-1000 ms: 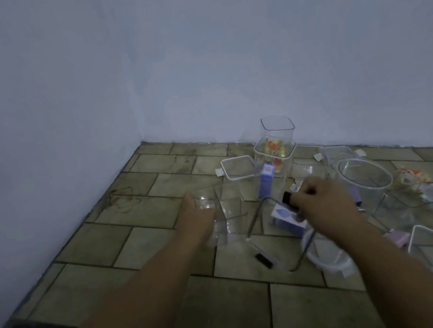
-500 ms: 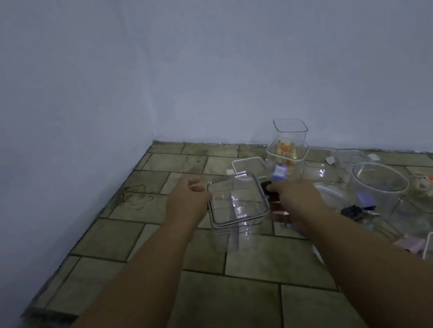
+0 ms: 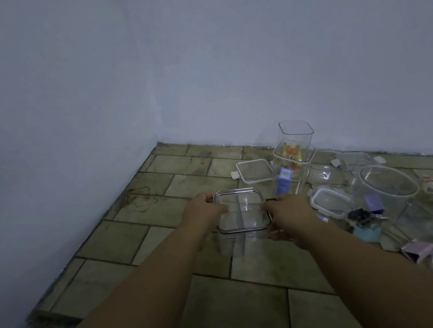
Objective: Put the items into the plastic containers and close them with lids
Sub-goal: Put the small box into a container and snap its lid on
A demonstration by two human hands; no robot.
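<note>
- The tiled floor (image 3: 140, 229) carried scattered clear containers, loose lids and small items at the right.
- A clear square container (image 3: 242, 233) stood near the middle, its dark-rimmed lid (image 3: 241, 211) on top.
- The left hand (image 3: 203, 211) and right hand (image 3: 288, 212) gripped that lid's opposite edges.
</note>
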